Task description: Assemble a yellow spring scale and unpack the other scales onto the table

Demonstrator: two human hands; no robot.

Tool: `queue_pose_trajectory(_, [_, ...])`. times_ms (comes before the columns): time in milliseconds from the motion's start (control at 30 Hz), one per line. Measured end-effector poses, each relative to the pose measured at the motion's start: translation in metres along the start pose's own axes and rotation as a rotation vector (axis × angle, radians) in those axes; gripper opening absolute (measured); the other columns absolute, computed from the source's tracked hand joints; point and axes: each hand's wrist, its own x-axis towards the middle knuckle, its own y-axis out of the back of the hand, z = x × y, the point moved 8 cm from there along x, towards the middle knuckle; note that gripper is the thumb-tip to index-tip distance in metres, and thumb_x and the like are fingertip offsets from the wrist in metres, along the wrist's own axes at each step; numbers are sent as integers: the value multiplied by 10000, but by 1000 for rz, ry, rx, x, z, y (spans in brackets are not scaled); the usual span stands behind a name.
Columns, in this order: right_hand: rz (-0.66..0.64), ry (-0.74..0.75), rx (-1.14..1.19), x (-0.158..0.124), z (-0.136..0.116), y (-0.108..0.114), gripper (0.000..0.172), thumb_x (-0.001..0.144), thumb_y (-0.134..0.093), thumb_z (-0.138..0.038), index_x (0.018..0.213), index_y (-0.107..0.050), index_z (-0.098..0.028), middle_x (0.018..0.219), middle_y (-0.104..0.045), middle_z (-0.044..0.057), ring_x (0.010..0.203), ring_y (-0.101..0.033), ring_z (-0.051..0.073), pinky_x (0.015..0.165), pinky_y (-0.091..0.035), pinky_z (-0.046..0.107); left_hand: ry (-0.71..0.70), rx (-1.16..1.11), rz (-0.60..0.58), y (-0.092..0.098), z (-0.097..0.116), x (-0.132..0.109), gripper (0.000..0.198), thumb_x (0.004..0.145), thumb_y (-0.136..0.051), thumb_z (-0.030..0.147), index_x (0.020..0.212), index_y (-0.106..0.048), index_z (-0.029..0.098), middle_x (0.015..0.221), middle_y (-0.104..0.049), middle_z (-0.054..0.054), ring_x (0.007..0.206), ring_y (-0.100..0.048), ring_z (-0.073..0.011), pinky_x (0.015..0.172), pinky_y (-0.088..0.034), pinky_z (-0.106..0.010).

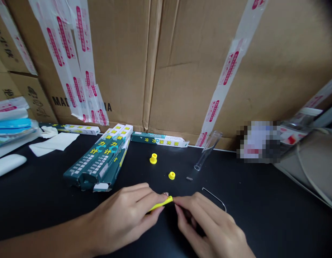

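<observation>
In the head view, the person's left hand [123,218] is closing nearly all the way, its fingers curling over a slim yellow plastic rod [162,203] and pinching it. The right hand [211,225] is almost closed as well, with its fingertips gripping the rod's right tip, so the rod is bridging the small gap between the two hands above the black worktop [262,222]. Whether the right hand is holding anything else behind its fingers, I cannot tell. Around 12 o'clock from the rod, two yellow plastic collars [153,158] are standing apart on the worktop. A tiny metal spring [189,178] is lying at 2 o'clock, a clear glass tube [208,150] is resting at about 1 o'clock, and a bent wire hook [216,198] is lying at 3 o'clock, just beyond the right hand. Green-and-white cartons [97,157] are lying at 10 o'clock.
</observation>
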Motion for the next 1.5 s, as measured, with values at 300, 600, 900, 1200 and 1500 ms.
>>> queue_pose_trajectory(300, [-144, 179, -342, 0, -14, -11, 335, 981, -442, -71, 739, -656, -162, 601, -601, 31, 514, -619, 178, 425, -462, 285, -64, 98, 20, 1, 7, -2, 159, 1015, -498, 157, 1099, -630, 127, 834, -701, -34, 712, -653, -174, 698, -581, -293])
queue_pose_trajectory(600, [-164, 204, -344, -1, -15, -16, 383, 986, -416, -72, 671, -598, -193, 587, -570, 11, 486, -598, 172, 402, -424, 306, -49, 108, 56, 6, 12, 1, 214, 1042, -437, 186, 1039, -646, 139, 777, -689, -20, 667, -647, -163, 637, -564, -266])
queue_pose_trajectory(900, [-133, 256, -399, -8, -21, -17, 282, 973, -387, -40, 1064, -651, -75, 755, -689, 73, 652, -688, 210, 553, -556, 287, -51, 128, 58, 2, 13, 1, 211, 1030, -439, 154, 972, -642, 151, 744, -686, -16, 631, -636, -168, 638, -564, -283])
queue_pose_trajectory(1200, [-207, 208, -464, -11, -15, -28, 230, 919, -471, -64, 754, -537, -209, 647, -555, 9, 541, -595, 193, 398, -414, 288, 32, 158, 49, 2, 17, 4, 292, 1048, -385, 175, 996, -671, 148, 745, -695, -23, 622, -672, -166, 587, -564, -272])
queue_pose_trajectory(1500, [-215, 220, -466, -8, -16, -25, 314, 955, -399, -45, 727, -546, -204, 620, -565, 6, 496, -579, 180, 373, -369, 296, 23, 179, 26, 2, 12, 4, 283, 1054, -389, 198, 1037, -667, 149, 753, -707, -24, 617, -690, -165, 590, -567, -273])
